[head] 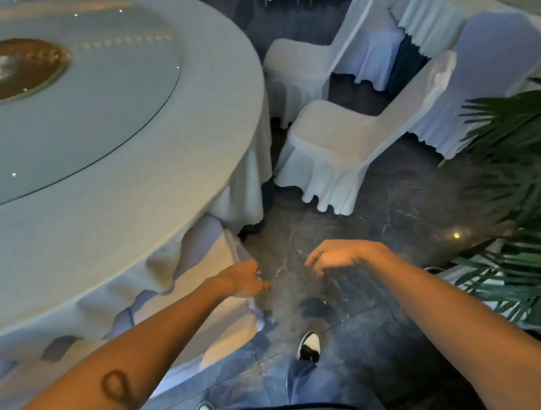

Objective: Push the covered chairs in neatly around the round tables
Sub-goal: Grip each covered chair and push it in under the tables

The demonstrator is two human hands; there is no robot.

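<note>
Near chair point(218, 294): tucked under the round table point(162, 181); next chair point(339, 146) angled out
Left hand point(246, 279): fingers loosely curled, beside the chair, holding nothing
Right hand point(339, 256): relaxed, empty
Risk: loose cover likely snags tablecloth

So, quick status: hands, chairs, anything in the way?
Left hand touching tucked chair, right hand open, empty. Two chairs ahead, out from table. Plant crowds right side.

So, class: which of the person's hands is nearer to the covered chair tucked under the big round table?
Left. The left hand is at the chair back's edge; the right hand hangs over bare floor, farther away.
</note>
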